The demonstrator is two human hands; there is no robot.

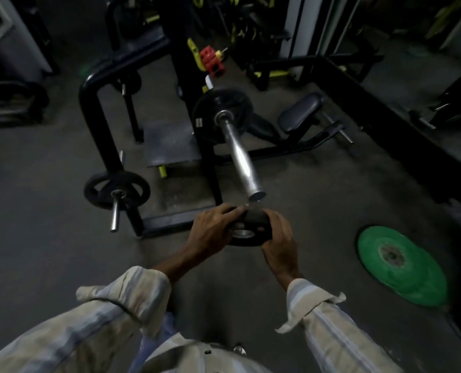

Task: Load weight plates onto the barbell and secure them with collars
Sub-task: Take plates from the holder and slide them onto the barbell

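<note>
A small black weight plate (250, 224) with a metal-ringed centre hole is held just below and in front of the barbell's open sleeve end. My left hand (213, 230) grips its left edge and my right hand (279, 238) grips its right edge. The silver barbell sleeve (241, 157) points toward me from the rack. One larger black plate (221, 103) sits at the inner end of the sleeve. No collar shows in view.
A black rack frame (94, 109) holds a stored black plate (116, 189) on a low peg at left. Green bumper plates (401, 262) lie flat on the floor at right. A padded bench (302, 109) stands behind the bar. Dark machines fill the background.
</note>
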